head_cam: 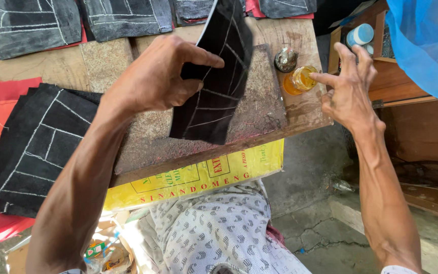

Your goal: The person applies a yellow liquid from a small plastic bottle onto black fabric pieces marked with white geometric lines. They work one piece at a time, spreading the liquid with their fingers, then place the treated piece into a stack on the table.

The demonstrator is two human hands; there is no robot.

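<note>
Head view: left hand (153, 76) pinches a black chalk-lined fabric panel (214, 81) by its edge, tilted, long axis running away from the person over the worktop (300, 109). Right hand (348, 89), fingers spread, forefinger touching glue jar (299, 79).

Yellow sheet: a flat yellow printed package or sack (193, 180) hangs from under the front edge of the wooden work board (280, 131), a long rectangle with red lettering and red line borders, its lower edge above the person's patterned lap.

Small packet: a little packet (95, 249) in green, red and white lies low at the left, just beside the person's left forearm, amid clutter too blurred to tell.

Capped container: a round white-and-blue tub (360, 35) sits in the wooden box (381, 76) at upper right.
</note>
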